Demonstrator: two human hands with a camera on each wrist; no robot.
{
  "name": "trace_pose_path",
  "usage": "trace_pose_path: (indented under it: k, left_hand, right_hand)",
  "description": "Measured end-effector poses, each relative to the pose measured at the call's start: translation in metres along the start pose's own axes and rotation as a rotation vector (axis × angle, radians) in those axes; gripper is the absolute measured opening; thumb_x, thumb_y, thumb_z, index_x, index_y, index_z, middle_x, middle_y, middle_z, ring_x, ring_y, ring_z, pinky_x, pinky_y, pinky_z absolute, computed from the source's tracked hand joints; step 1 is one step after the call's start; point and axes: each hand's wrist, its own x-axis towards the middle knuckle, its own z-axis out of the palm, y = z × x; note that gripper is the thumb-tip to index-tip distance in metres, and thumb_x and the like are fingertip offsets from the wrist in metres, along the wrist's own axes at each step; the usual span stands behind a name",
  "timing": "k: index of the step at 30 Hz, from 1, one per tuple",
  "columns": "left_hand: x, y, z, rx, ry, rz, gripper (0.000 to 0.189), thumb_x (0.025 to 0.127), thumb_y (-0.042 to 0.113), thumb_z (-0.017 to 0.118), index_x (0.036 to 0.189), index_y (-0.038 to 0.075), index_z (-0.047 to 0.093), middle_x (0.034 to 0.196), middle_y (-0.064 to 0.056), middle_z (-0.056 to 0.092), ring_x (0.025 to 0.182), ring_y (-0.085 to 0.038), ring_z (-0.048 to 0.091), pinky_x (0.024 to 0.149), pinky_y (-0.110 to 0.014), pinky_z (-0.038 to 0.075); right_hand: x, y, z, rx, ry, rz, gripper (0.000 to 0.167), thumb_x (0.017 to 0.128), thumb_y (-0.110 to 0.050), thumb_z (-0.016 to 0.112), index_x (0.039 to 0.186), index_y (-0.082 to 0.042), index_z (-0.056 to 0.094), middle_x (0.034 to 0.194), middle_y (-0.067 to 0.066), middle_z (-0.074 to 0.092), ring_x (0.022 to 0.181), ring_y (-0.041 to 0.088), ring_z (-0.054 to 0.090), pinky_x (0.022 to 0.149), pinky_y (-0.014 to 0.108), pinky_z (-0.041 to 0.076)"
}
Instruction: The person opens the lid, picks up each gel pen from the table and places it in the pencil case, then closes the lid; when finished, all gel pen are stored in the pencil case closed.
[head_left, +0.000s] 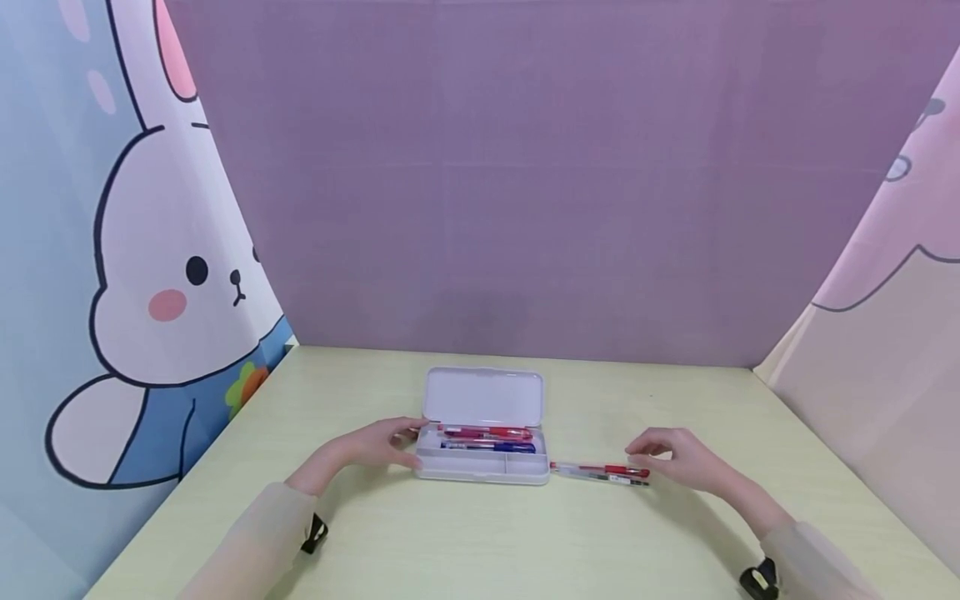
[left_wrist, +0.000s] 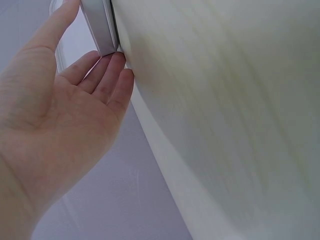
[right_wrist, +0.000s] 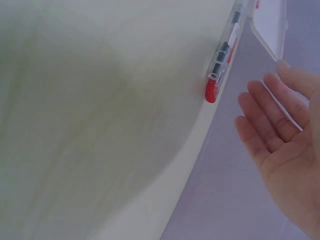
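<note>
A white pencil case [head_left: 483, 479] lies on the table with its lid [head_left: 483, 396] folded back. Inside its rear compartment are red pens [head_left: 510, 433] and a blue pen [head_left: 517, 447]; the two front compartments hold nothing visible. My left hand [head_left: 375, 443] holds the case at its left end, thumb near the front corner and fingers towards the hinge. Right of the case lie a red pen [head_left: 628, 472] and a black-tipped pen [head_left: 628, 481], side by side. My right hand [head_left: 678, 457] hovers by their right ends, fingers loosely bent, with nothing in it.
The pale wooden table [head_left: 480, 542] runs back to a purple cloth [head_left: 525, 183]. A rabbit-print curtain [head_left: 172, 225] hangs on the left and a pink-and-cream one [head_left: 892, 333] on the right. Dark straps show at both cuffs.
</note>
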Motion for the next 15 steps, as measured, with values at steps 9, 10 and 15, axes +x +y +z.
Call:
trace_pose_path:
  k: [9, 10, 15]
  left_hand:
    - [0.0006, -0.0018, 0.0006, 0.011, -0.001, 0.006, 0.074, 0.080, 0.031, 0.074, 0.141, 0.006, 0.040, 0.137, -0.019, 0.047, 0.123, -0.036, 0.047, 0.105, -0.054, 0.036]
    - [0.0007, -0.0017, 0.0006, 0.008, -0.001, 0.007, 0.074, 0.080, 0.031, 0.074, 0.141, 0.005, 0.040, 0.137, -0.019, 0.047, 0.123, -0.036, 0.047, 0.105, -0.054, 0.036]
    - [0.0008, -0.0013, 0.0005, 0.001, 0.000, 0.003, 0.074, 0.080, 0.031, 0.074, 0.141, 0.006, 0.040, 0.137, -0.019, 0.047, 0.123, -0.036, 0.047, 0.106, -0.054, 0.035]
  right_hand:
    - [-0.0016, 0.0043, -0.0019, 0.011, -0.096, -0.023, 0.021, 0.085, 0.005, 0.055, 0.091, -0.005, 0.072, 0.091, 0.009, 0.069, 0.085, 0.003, 0.060, 0.069, 0.023, 0.054]
    - [-0.0013, 0.0040, -0.0021, 0.010, -0.105, -0.014, 0.021, 0.085, 0.005, 0.055, 0.092, -0.004, 0.073, 0.092, 0.009, 0.069, 0.086, 0.004, 0.060, 0.069, 0.024, 0.054]
    - [0.0000, 0.0022, -0.0016, -0.008, -0.134, 0.006, 0.022, 0.084, 0.003, 0.054, 0.094, -0.003, 0.073, 0.094, 0.009, 0.069, 0.088, 0.009, 0.061, 0.071, 0.026, 0.055]
